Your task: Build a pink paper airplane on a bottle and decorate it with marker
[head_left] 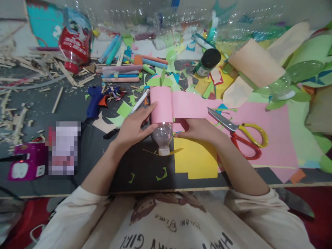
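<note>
A clear plastic bottle (164, 135) lies with its white cap toward me, its body wrapped in pink paper (161, 107). A loose pink flap (190, 105) extends from the wrap to the right. Green leaf-shaped paper (160, 81) sits at the far end, and a thin yellow strip (177, 151) is by the cap. My left hand (136, 126) holds the bottle's left side, fingers on the wrap and thumb near the clear part. My right hand (201, 129) is partly under the flap, its thumb stretched toward the bottle; its other fingers are mostly hidden.
Scissors (234, 129) lie on pink paper at the right, beside yellow paper (195, 159). A blue glue gun (93, 102), a cutter knife (140, 102) and wood sticks lie left. Behind are a black-capped container (209, 62), a red-labelled bottle (75, 41) and paper scraps.
</note>
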Tool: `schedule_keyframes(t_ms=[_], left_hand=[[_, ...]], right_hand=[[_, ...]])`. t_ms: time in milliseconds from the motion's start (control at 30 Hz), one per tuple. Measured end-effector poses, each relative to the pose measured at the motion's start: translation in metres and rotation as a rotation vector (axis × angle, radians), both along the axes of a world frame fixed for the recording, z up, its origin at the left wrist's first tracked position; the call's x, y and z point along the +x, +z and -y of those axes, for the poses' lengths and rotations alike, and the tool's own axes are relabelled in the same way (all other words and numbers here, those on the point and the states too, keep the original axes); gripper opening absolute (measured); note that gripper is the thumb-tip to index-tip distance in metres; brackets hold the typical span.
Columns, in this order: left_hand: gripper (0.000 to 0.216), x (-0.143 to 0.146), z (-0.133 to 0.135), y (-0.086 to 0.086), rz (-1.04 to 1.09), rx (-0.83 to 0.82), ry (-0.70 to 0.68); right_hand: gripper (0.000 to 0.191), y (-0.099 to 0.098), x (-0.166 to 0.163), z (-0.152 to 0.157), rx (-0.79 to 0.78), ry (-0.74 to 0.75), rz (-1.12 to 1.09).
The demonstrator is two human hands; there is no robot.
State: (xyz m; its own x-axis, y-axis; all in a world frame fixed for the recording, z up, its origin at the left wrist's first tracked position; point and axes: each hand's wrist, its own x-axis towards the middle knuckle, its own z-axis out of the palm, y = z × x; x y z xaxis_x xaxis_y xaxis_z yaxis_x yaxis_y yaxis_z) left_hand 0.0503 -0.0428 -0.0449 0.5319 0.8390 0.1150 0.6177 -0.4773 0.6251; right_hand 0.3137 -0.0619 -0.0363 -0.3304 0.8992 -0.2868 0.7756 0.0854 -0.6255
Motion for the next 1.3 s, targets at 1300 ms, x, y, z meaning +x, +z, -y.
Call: schedule_keyframes(t_ms=[1300], left_hand=[[0.061,0.035,0.007,0.022,0.864,-0.745,0.426]], right_hand=[[0.057,-0.011,-0.014,0.028,0.668,-0.321,-0.107]])
